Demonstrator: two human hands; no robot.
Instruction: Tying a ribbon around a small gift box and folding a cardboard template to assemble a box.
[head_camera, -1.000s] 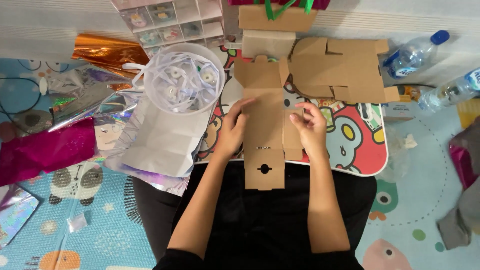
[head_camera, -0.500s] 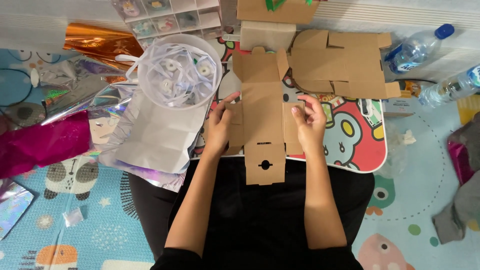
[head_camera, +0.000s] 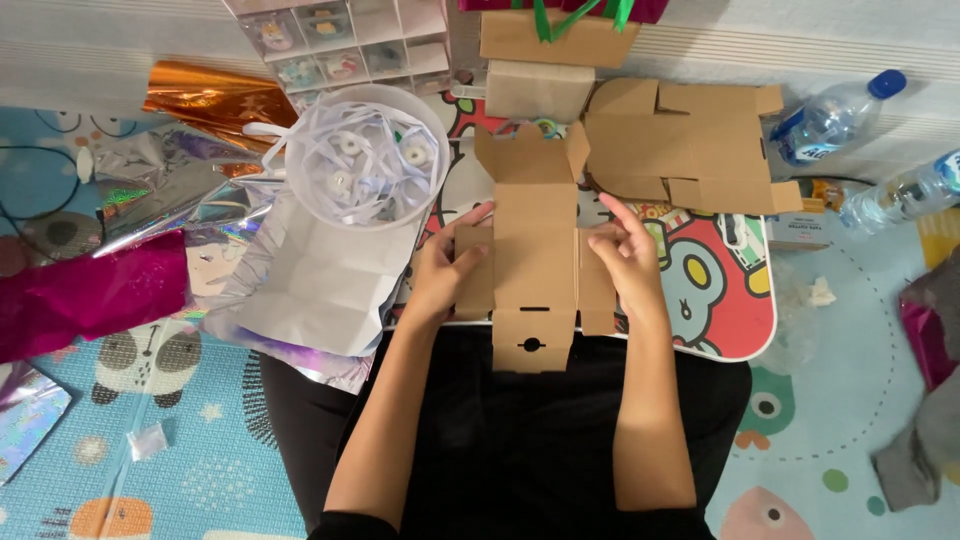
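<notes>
On the bench (head_camera: 740, 300), the flat cardboard box (head_camera: 532, 265) lay between both hands; the left hand (head_camera: 447, 272) and right hand (head_camera: 628, 262) each pinched a side flap, beside a ribbon tub (head_camera: 365, 155).

The unfolded box blank (head_camera: 533, 262) is plain brown cardboard, matt and slightly rough, as are the flat blanks (head_camera: 690, 140) behind it. The round tub (head_camera: 368, 150) is translucent white plastic holding smooth white ribbon. The sheet (head_camera: 325, 280) beside it is matt white paper. The foils (head_camera: 205, 100) are glossy, crinkled copper and holographic silver. The bottles (head_camera: 835, 115) are clear shiny plastic. The desk (head_camera: 715, 290) top is smooth, printed, glossy.
</notes>
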